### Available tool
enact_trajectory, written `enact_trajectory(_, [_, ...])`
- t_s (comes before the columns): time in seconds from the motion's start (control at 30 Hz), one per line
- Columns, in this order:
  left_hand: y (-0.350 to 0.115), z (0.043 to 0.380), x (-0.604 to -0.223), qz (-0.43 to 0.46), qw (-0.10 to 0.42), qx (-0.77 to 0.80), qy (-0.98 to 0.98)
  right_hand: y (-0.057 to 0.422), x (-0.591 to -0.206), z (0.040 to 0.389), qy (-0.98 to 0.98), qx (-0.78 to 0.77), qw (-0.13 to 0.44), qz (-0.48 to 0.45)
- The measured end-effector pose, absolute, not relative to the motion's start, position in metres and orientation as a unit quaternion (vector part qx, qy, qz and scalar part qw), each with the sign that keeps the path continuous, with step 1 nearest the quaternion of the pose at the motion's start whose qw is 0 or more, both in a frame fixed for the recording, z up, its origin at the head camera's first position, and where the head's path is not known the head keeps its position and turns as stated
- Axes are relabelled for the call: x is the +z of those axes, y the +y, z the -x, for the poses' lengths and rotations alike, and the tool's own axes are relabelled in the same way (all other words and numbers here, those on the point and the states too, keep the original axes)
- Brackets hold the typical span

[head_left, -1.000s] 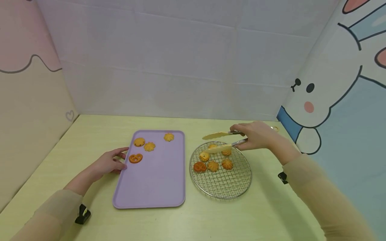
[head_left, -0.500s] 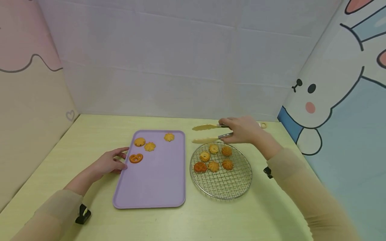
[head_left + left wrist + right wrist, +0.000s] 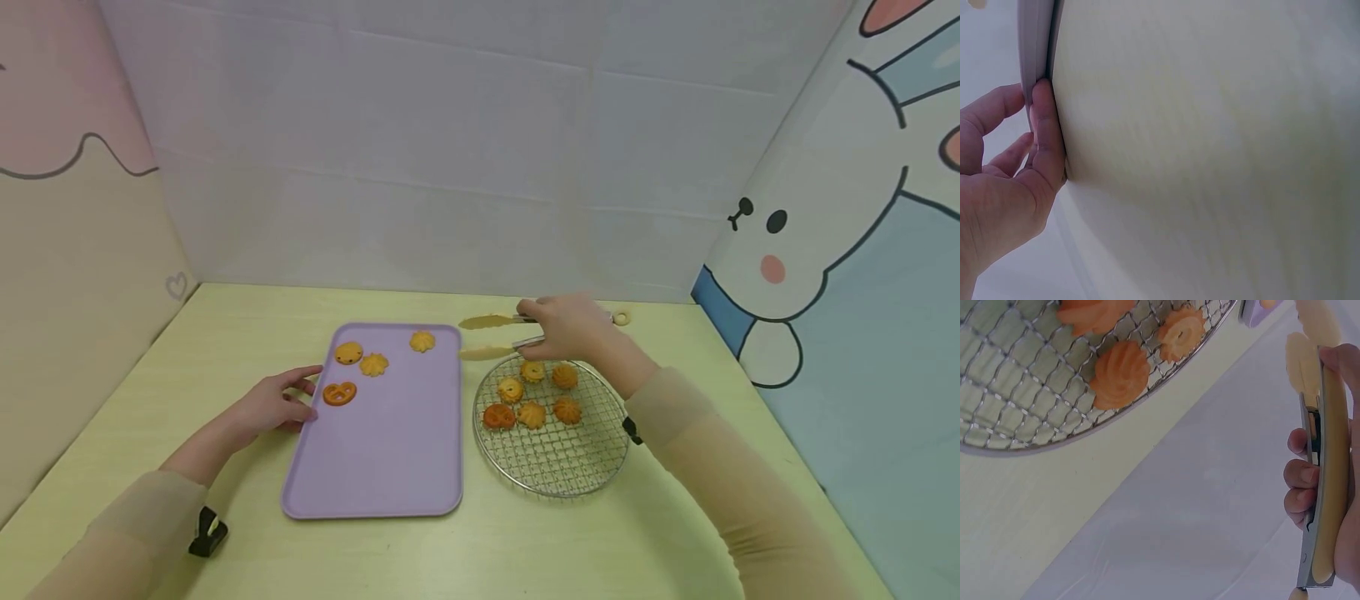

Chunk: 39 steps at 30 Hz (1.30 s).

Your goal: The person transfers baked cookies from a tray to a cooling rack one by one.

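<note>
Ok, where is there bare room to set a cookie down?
The purple tray, between its pretzel and near rim; the wire rack, between its cookies and near rim. Crowded: the tray's far left, the rack's far-left part.

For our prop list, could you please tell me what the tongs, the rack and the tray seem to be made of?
Tongs: likely steel, with shiny grey edges; matte cream grips and tips suggest plastic or silicone. Rack: apparently metal wire, glinting along its mesh. Tray: probably plastic, smooth and evenly lilac.
</note>
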<state>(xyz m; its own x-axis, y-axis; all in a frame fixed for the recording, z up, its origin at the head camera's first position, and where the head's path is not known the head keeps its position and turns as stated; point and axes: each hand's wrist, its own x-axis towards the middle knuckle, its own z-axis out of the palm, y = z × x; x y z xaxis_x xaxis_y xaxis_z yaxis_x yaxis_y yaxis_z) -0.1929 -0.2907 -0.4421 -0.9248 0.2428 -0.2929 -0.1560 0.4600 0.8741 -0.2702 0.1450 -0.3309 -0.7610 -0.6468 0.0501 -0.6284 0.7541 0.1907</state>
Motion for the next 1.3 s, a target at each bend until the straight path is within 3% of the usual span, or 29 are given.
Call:
enact_trajectory(0.6, [-0.286,0.191,-0.439,-0.031,0.191,0.521,0.832,0.106,-0.369,0.281,-0.95,-0.081,0.008,-0.301])
enact_trajectory(1.3, [-0.287,0.193,-0.443,-0.036,0.195,0.527,0.826,0.083,-0.386,0.286,-0.963,-0.047,-0.028,-0.265])
